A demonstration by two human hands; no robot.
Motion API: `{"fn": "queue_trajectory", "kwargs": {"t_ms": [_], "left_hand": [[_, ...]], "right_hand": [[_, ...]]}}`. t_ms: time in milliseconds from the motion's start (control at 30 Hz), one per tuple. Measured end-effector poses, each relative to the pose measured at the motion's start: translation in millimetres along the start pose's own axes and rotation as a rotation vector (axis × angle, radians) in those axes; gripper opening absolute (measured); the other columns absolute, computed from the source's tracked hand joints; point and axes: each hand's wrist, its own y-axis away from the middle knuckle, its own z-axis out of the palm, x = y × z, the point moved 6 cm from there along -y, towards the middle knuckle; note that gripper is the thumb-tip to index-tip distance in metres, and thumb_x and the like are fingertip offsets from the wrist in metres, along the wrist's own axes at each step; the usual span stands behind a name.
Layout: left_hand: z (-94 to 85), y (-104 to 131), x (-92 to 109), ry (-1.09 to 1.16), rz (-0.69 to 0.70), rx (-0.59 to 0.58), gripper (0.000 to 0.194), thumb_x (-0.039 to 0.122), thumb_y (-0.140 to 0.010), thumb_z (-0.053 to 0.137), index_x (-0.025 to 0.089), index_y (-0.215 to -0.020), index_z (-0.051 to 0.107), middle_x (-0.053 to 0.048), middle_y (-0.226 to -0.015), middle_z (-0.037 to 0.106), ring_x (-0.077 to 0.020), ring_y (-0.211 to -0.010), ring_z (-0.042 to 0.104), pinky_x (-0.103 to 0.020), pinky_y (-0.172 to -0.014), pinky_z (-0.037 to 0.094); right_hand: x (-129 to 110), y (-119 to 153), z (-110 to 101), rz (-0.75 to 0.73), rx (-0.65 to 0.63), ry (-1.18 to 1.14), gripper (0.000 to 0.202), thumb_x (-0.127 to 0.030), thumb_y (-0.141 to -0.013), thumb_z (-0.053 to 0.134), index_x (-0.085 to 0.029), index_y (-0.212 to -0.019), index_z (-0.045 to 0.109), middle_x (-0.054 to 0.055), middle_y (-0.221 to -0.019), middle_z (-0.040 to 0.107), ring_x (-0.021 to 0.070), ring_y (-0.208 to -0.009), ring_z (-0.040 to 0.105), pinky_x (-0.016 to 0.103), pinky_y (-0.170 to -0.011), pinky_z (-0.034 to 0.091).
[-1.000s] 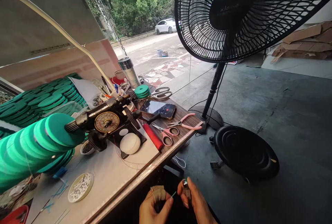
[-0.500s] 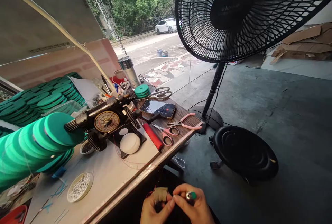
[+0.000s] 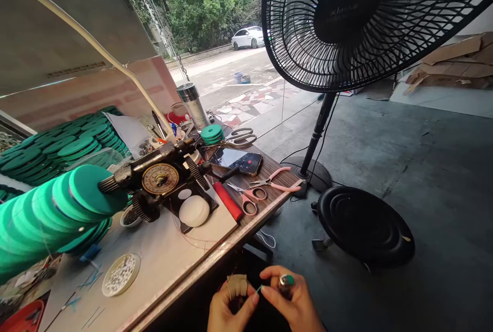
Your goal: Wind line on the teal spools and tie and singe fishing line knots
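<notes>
My left hand (image 3: 233, 304) is low in the view, in front of the table edge, with a tan wrap on one finger. Its thumb and finger pinch a thin bluish-green piece (image 3: 259, 289). Just to the right, my right hand (image 3: 290, 298) is curled round a small metal object with a green end (image 3: 286, 280), its thumb tip close to the thin piece. What else the fingers hold is too small to tell. Above the hands, on the table (image 3: 185, 270), lie pink-handled scissors (image 3: 250, 201) and pink-handled pliers (image 3: 275, 182).
A geared winding device (image 3: 159, 178) carries a row of green discs (image 3: 57, 214) at the left. A dish of white beads (image 3: 120, 274), a phone (image 3: 235, 160) and a red handle (image 3: 228, 201) are on the table. At the right stand a fan (image 3: 350, 14) and a black stool (image 3: 365, 227).
The tips of my two hands have moved slightly apart, and the thin bluish-green piece now shows between them. My right hand has turned a little, showing more of the metal object.
</notes>
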Motion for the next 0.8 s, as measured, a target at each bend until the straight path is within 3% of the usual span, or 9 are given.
{"fn": "queue_trajectory", "kwargs": {"t_ms": [233,600,800], "left_hand": [[0.7,0,-1,-0.02,0.015,0.015,0.034,0.048,-0.063,0.068,0.016,-0.052,0.063,0.0,-0.054,0.055,-0.0136,-0.055,0.046,-0.023,-0.054,0.036],[-0.1,0,9,-0.057,0.066,0.017,0.031,0.045,-0.064,0.068,0.017,-0.051,0.061,0.0,-0.053,0.056,-0.0148,-0.055,0.047,-0.025,-0.056,0.038],[-1.3,2,15,-0.13,0.14,0.028,0.03,0.044,-0.067,0.066,0.019,-0.051,0.062,-0.002,-0.055,0.059,-0.0169,-0.056,0.051,-0.028,-0.06,0.041]], "right_hand": [[4,-1,4,-0.035,-0.018,0.07,0.019,-0.033,-0.069,0.064,-0.017,-0.059,0.065,-0.005,-0.047,0.04,0.0103,-0.046,0.031,0.023,-0.047,0.028],[17,-2,4,0.078,-0.08,-0.027,0.034,-0.048,-0.071,0.063,-0.015,-0.063,0.06,-0.006,-0.047,0.036,0.0088,-0.046,0.028,0.023,-0.045,0.021],[29,-2,10,0.229,-0.08,-0.289,0.038,-0.051,-0.067,0.067,-0.016,-0.064,0.056,-0.009,-0.041,0.034,0.0073,-0.039,0.03,0.022,-0.043,0.025]]}}
